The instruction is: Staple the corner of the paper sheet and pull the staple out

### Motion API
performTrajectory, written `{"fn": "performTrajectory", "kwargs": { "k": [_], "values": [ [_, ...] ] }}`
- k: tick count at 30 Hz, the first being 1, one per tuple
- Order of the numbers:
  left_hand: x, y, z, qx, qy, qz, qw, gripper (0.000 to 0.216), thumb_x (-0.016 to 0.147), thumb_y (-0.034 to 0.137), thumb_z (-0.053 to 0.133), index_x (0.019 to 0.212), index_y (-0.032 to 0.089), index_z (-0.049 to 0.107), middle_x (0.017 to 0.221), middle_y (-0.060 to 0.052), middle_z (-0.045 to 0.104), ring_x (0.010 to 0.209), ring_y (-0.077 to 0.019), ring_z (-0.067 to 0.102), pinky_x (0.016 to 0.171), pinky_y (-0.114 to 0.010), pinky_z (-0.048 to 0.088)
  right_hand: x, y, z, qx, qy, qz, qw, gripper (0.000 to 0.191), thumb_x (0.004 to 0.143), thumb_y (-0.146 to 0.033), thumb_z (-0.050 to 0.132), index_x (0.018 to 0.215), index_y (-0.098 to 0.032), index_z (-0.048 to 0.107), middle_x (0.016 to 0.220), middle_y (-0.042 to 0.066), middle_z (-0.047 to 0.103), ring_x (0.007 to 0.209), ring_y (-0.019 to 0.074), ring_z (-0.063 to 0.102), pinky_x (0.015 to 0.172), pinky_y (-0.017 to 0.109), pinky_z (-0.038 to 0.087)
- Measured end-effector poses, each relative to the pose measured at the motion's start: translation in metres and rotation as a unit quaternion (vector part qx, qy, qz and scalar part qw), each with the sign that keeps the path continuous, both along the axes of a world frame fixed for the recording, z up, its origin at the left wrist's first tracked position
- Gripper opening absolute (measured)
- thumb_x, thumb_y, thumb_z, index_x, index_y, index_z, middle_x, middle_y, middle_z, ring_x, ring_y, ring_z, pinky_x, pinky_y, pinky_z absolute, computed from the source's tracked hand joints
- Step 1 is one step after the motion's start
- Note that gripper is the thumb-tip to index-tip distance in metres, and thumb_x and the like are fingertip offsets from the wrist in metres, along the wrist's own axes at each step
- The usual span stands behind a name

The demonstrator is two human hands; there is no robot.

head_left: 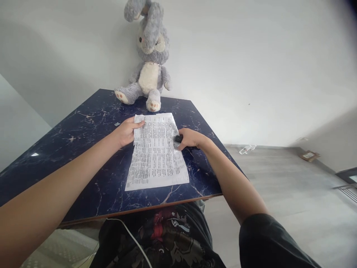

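A crumpled printed sheet of paper (156,150) lies on the dark blue marbled table (83,149). My left hand (127,131) rests on the sheet's upper left edge, thumb and fingers pressing the paper. At the sheet's right edge my right hand (189,138) is closed around a small black object (178,139); what this object is I cannot make out.
A grey and cream plush rabbit (149,59) sits at the table's far edge against the white wall. A tiny scrap (117,124) lies left of the paper. On the grey floor to the right are a clear wrapper (247,149) and a flat cardboard piece (309,155).
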State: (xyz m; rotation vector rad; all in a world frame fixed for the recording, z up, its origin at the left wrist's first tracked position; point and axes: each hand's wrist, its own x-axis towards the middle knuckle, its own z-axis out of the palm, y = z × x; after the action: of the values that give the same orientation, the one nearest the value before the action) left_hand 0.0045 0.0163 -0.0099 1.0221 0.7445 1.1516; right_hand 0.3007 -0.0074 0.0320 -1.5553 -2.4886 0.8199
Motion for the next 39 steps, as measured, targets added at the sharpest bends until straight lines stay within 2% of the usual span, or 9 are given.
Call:
{"fn": "performTrajectory", "kwargs": {
  "k": [7, 11, 16, 20, 23, 26, 30, 34, 39],
  "values": [
    [0.005, -0.005, -0.003, -0.005, 0.046, 0.019, 0.999, 0.021, 0.083, 0.008, 0.072, 0.103, 0.01, 0.07, 0.098, -0.013, 0.077, 0.097, -0.0304, 0.076, 0.093, -0.053, 0.061, 0.018, 0.004, 0.006, -0.032, -0.03, 0.086, 0.995, 0.035, 0.067, -0.038, 0.083, 0.092, -0.019, 0.068, 0.099, 0.007, 0.069, 0.086, 0.0257, 0.064, 0.068, 0.034, 0.045],
    [0.01, -0.005, -0.012, 0.067, 0.166, 0.097, 0.979, 0.024, 0.083, 0.013, 0.073, 0.106, 0.014, 0.067, 0.107, -0.011, 0.076, 0.101, -0.0278, 0.074, 0.097, -0.049, 0.058, 0.046, 0.009, 0.012, -0.09, -0.019, 0.096, 0.991, 0.034, 0.069, -0.039, 0.082, 0.096, -0.02, 0.071, 0.1, 0.006, 0.072, 0.088, 0.0267, 0.066, 0.071, 0.035, 0.049],
    [0.006, 0.003, -0.021, 0.174, 0.378, 0.181, 0.891, 0.033, 0.083, 0.016, 0.073, 0.114, 0.017, 0.062, 0.11, -0.012, 0.075, 0.105, -0.0282, 0.072, 0.1, -0.046, 0.055, 0.064, 0.019, 0.012, 0.037, -0.039, -0.035, 0.998, 0.025, 0.07, -0.032, 0.075, 0.089, -0.017, 0.074, 0.083, 0.006, 0.07, 0.076, 0.0256, 0.065, 0.065, 0.036, 0.047],
    [0.001, 0.0, -0.015, 0.23, 0.446, 0.192, 0.844, 0.039, 0.087, 0.017, 0.068, 0.125, 0.017, 0.059, 0.121, -0.015, 0.073, 0.11, -0.0267, 0.071, 0.102, -0.042, 0.053, 0.042, 0.012, 0.009, 0.187, 0.067, -0.008, 0.98, 0.04, 0.071, -0.025, 0.069, 0.109, -0.019, 0.077, 0.1, 0.006, 0.072, 0.091, 0.0256, 0.065, 0.079, 0.035, 0.048],
    [-0.001, -0.006, -0.008, 0.286, 0.518, 0.183, 0.785, 0.041, 0.087, 0.015, 0.065, 0.127, 0.018, 0.061, 0.127, -0.015, 0.07, 0.118, -0.0297, 0.066, 0.109, -0.046, 0.049, 0.012, -0.001, 0.006, 0.185, 0.113, 0.038, 0.976, 0.034, 0.075, -0.025, 0.068, 0.106, -0.018, 0.077, 0.097, 0.005, 0.072, 0.087, 0.0229, 0.063, 0.077, 0.034, 0.046],
    [0.0, -0.008, -0.006, 0.344, 0.576, 0.131, 0.73, 0.023, 0.088, 0.014, 0.058, 0.106, 0.018, 0.071, 0.131, -0.013, 0.068, 0.127, -0.0313, 0.06, 0.116, -0.048, 0.041, -0.016, -0.013, 0.0, 0.16, 0.118, 0.096, 0.975, 0.019, 0.076, -0.026, 0.069, 0.093, -0.018, 0.075, 0.084, 0.003, 0.069, 0.079, 0.0198, 0.06, 0.073, 0.032, 0.043],
    [0.001, -0.005, -0.009, 0.368, 0.599, 0.08, 0.707, 0.029, 0.089, 0.011, 0.049, 0.099, 0.02, 0.075, 0.124, -0.009, 0.072, 0.12, -0.0287, 0.063, 0.116, -0.046, 0.041, -0.042, -0.022, -0.012, 0.168, 0.106, 0.163, 0.966, 0.008, 0.076, -0.023, 0.069, 0.074, -0.018, 0.064, 0.073, 0.0, 0.062, 0.071, 0.0163, 0.055, 0.07, 0.031, 0.04],
    [-0.011, -0.001, -0.007, 0.351, 0.626, 0.181, 0.672, 0.034, 0.088, 0.008, 0.048, 0.105, 0.018, 0.076, 0.118, -0.012, 0.07, 0.118, -0.0304, 0.061, 0.112, -0.046, 0.044, -0.051, -0.022, -0.02, 0.188, 0.091, 0.16, 0.965, 0.017, 0.076, -0.02, 0.068, 0.068, -0.019, 0.053, 0.067, -0.001, 0.057, 0.065, 0.015, 0.051, 0.065, 0.031, 0.035],
    [-0.044, 0.008, -0.007, 0.266, 0.691, 0.316, 0.593, 0.041, 0.092, 0.014, 0.048, 0.124, 0.012, 0.073, 0.138, -0.022, 0.058, 0.133, -0.0392, 0.051, 0.111, -0.052, 0.043, -0.031, -0.006, -0.017, 0.148, 0.075, 0.155, 0.974, 0.025, 0.078, -0.026, 0.073, 0.07, -0.02, 0.05, 0.07, -0.001, 0.057, 0.064, 0.014, 0.049, 0.062, 0.03, 0.033]
  ]
}}
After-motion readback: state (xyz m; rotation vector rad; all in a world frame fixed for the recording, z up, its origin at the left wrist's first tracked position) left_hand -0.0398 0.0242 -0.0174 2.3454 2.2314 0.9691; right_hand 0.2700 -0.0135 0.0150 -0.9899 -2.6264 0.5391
